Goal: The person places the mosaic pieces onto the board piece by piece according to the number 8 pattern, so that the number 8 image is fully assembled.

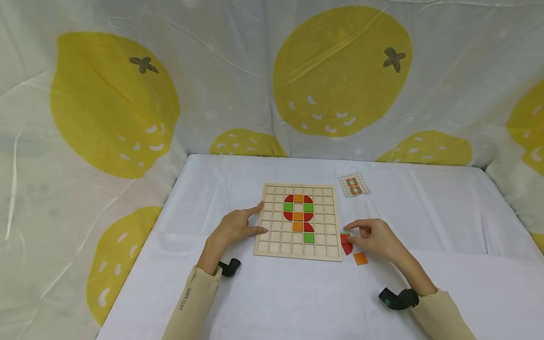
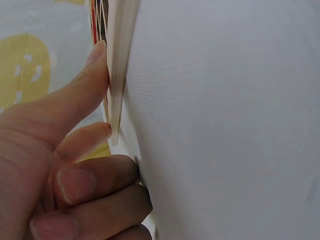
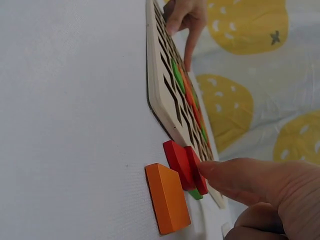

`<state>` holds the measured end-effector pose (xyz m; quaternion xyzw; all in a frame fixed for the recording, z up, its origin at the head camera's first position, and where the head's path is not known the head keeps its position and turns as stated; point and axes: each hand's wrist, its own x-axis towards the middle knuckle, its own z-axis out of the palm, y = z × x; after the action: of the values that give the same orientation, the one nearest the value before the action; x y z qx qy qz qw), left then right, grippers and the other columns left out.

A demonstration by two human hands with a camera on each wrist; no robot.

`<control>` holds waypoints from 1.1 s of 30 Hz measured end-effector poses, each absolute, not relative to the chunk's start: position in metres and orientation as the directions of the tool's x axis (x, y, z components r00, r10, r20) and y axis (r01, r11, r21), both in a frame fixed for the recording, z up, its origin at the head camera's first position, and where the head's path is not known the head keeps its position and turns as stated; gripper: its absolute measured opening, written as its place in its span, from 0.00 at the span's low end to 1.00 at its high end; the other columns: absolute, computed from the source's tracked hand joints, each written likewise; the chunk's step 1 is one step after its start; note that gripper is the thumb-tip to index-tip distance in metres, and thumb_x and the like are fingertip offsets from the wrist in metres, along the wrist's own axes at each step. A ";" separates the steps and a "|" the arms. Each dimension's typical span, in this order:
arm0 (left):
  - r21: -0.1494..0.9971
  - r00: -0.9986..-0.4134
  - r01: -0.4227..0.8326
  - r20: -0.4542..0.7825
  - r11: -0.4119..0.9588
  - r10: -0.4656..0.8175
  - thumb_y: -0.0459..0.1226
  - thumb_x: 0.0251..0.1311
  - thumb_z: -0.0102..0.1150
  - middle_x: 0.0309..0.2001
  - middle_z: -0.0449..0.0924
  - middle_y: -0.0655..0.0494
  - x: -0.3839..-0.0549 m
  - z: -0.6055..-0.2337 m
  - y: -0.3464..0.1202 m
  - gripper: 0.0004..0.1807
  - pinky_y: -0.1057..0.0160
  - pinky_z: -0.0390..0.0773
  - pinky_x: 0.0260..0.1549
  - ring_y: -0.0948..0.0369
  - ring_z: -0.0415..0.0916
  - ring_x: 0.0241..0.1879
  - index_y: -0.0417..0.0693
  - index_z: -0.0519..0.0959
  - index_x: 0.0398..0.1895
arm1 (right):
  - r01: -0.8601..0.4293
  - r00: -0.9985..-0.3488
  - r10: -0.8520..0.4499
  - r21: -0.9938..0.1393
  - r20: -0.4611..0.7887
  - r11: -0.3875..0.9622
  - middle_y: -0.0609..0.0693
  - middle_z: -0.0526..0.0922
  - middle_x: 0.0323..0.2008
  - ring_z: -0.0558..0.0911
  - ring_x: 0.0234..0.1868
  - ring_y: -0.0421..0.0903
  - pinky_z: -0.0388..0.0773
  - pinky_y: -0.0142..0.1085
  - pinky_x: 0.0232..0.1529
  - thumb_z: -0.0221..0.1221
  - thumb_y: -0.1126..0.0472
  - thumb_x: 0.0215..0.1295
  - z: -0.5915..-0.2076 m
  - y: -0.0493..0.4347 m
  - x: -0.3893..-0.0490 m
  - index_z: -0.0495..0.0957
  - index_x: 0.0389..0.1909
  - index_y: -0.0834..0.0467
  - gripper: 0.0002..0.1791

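Observation:
A wooden grid board (image 1: 278,246) lies on the table, with red, orange and green tiles set in some of its cells. My left hand (image 1: 238,224) rests at its left edge. There the thumb and index finger are spread and touch the rim, while the other fingers curl below, as the left wrist view shows. Beside the board's right edge, my right hand (image 1: 376,238) has its thumb against a red tile (image 3: 195,169). Its index fingertip is just beyond the tiles and hidden in the right wrist view. Another red tile (image 3: 177,162) and a green tile (image 3: 196,194) lie against it.
An orange square tile (image 1: 360,258) lies nearer me, beside the red ones. Behind the board's right corner is a small pattern card (image 1: 353,184) printed with a coloured grid design. White cloth covers the table (image 1: 297,302), and a lemon-print curtain (image 1: 238,71) hangs around it.

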<state>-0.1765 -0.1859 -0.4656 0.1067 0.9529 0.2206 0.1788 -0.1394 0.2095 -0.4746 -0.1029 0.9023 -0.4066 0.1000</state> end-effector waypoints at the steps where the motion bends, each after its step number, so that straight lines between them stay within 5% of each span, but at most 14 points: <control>1: 0.458 -0.913 0.124 -0.295 0.880 0.282 0.56 0.60 0.71 0.17 0.57 0.61 -0.177 -0.466 -0.186 0.48 0.63 0.61 0.27 0.63 0.56 0.22 0.61 0.60 0.81 | -0.113 -0.956 -0.277 -0.756 -0.094 0.644 0.41 0.57 0.16 0.57 0.19 0.36 0.54 0.30 0.23 0.75 0.59 0.58 -0.475 0.209 -0.139 0.89 0.44 0.57 0.13; 33: 0.453 -0.915 0.125 -0.291 0.883 0.279 0.55 0.60 0.71 0.18 0.58 0.62 -0.177 -0.464 -0.185 0.48 0.63 0.64 0.30 0.63 0.57 0.23 0.61 0.60 0.81 | -0.134 -0.917 -0.369 -0.758 -0.148 0.638 0.41 0.57 0.17 0.58 0.20 0.35 0.56 0.30 0.25 0.75 0.63 0.56 -0.473 0.216 -0.140 0.89 0.43 0.54 0.13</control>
<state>-0.1768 -0.1849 -0.4638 0.1057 0.9541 0.2178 0.1765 -0.1396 0.2162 -0.4727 -0.1408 0.8931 -0.4014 0.1464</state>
